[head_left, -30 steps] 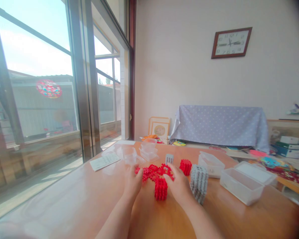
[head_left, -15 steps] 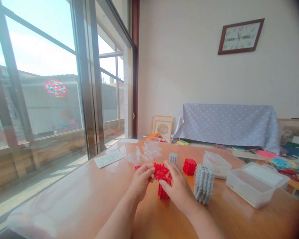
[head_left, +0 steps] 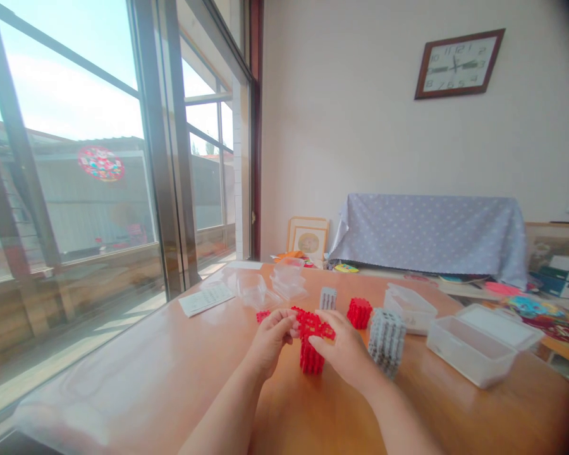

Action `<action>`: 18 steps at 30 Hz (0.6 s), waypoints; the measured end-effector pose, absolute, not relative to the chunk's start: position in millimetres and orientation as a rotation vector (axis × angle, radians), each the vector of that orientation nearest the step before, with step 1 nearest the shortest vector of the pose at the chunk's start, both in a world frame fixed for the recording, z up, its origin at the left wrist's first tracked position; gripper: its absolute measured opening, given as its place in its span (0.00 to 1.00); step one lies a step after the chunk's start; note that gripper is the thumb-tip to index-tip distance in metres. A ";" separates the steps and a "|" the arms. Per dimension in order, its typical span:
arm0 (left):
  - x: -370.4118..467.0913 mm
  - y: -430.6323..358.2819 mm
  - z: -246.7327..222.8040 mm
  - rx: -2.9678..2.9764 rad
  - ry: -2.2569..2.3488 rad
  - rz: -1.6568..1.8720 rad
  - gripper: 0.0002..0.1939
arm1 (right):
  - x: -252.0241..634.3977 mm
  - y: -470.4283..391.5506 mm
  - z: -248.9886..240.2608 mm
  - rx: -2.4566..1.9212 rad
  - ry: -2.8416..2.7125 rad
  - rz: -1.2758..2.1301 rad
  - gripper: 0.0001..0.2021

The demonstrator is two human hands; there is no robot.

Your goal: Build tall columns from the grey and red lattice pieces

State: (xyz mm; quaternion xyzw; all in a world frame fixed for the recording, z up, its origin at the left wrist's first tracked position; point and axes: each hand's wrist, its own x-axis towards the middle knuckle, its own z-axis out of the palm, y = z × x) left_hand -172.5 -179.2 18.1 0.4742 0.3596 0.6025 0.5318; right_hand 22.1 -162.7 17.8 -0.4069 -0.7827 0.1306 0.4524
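Observation:
My left hand [head_left: 274,338] pinches the left side of a red openwork plastic building piece [head_left: 308,322]. On its right edge, my right hand [head_left: 341,344] has closed its thumb and fingers. Just below the held piece stands a stack of red pieces [head_left: 312,357]; I cannot tell whether the two touch. Another bit of red plastic [head_left: 262,315] shows behind my left fingers. To the right of my right hand rises a tall grey stack of pieces [head_left: 386,341]. A shorter red stack [head_left: 359,313] and a small grey stack [head_left: 328,298] stand farther back.
Two clear plastic boxes stand at the right, a nearer box [head_left: 471,351] with its lid open and a farther box [head_left: 410,309]. Clear plastic packaging [head_left: 287,281] and a printed sheet [head_left: 207,299] lie at the back left. Windows border the wooden table [head_left: 171,373] on the left.
The held red piece has tilted and shifted slightly right between my hands, showing more of its openwork face. My view has moved a little; the stacks stand as before.

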 end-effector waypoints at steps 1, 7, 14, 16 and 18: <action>-173.0 -177.8 17.0 1.127 0.895 1.450 0.14 | 24.5 -159.5 15.5 -1.020 -1.935 0.370 0.24; -177.4 -169.7 8.4 1.103 1.063 1.458 0.11 | 37.2 -144.8 1.5 -1.051 -1.944 0.643 0.24; -183.3 -164.0 4.3 1.078 1.130 1.526 0.10 | 40.9 -143.3 -0.8 -1.019 -1.954 0.746 0.24; -186.5 -161.4 3.0 1.077 1.196 1.548 0.09 | 41.9 -143.8 -0.5 -1.024 -1.963 0.757 0.26; -191.2 -158.5 0.4 1.095 1.306 1.581 0.07 | 42.8 -144.4 0.5 -1.036 -1.948 0.766 0.27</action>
